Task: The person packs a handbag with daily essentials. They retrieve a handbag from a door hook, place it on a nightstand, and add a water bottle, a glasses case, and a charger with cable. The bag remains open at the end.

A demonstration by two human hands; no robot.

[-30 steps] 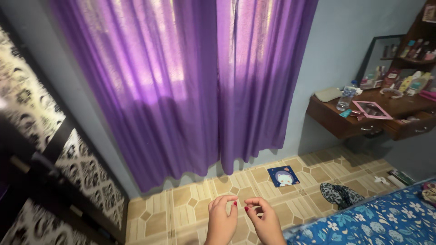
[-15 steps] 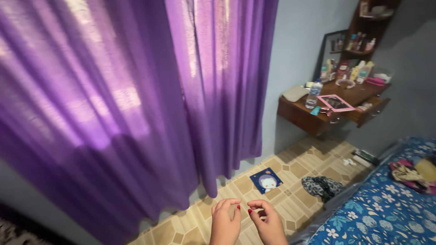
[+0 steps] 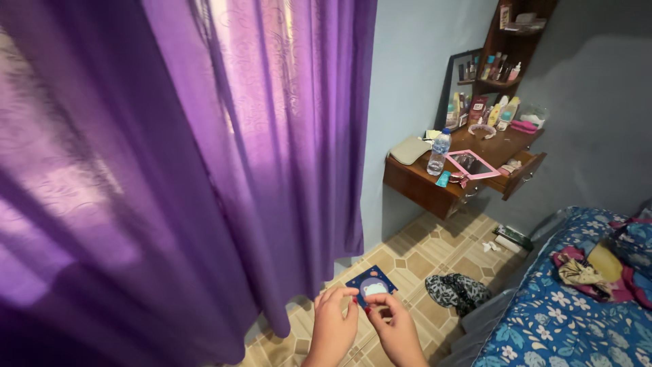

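Head view: left hand (image 3: pixel 333 326) and right hand (image 3: pixel 396 331) fingertips pinched together, anything held too small to tell; dark blue square card (image 3: pixel 371 286) on floor just beyond, purple curtain (image 3: pixel 170 170) left.

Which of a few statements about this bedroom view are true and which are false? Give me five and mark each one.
1. Both hands are held close together low in the view, the left hand beside the right hand. True.
2. The curtain is green. False: it is purple.
3. A clear water bottle stands upright on the wooden shelf fixed to the wall. True.
4. The dark blue square card lies on the bed. False: it lies on the tiled floor, just beyond the fingertips.
5. The bed cover is plain white. False: it is blue with a flower pattern.
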